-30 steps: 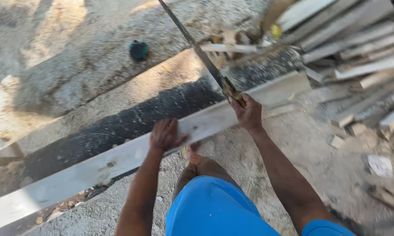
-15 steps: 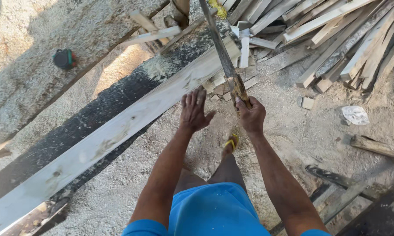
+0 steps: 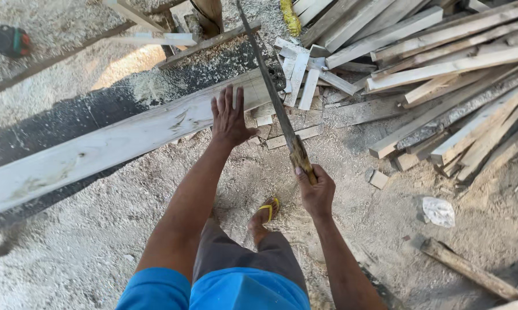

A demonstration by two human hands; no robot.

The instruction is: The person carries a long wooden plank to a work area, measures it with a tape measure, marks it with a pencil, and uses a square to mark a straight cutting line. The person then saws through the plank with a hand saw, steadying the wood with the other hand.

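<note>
A long pale plank point(image 3: 115, 143) is laid slantwise across a dark support, and its near end is pressed down by the left hand point(image 3: 230, 117), whose grip is wide, the fingers spread flat on the wood. Just right of that end a hand saw point(image 3: 273, 97) is held by its wooden handle in the right hand point(image 3: 315, 192); the grip there is closed tight round the handle, and the blade is angled up and away across the plank's end.

For a clean cut, the plank is best kept pinned firmly close to the blade line, with the spread fingers kept clear of the teeth, and the blade is best drawn in long, even strokes square to the board.

Below the plank's end, between the two arms, a foot in a yellow sandal point(image 3: 268, 211) is planted in sawdust point(image 3: 86, 252), which covers the ground. Short offcuts point(image 3: 296, 80) are scattered beyond the blade, and a heap of timber lengths point(image 3: 442, 74) is piled to the right of the plank, near enough that the saw's swing could be crowded. A dark round object point(image 3: 9, 41) lies well apart at the far left.
</note>
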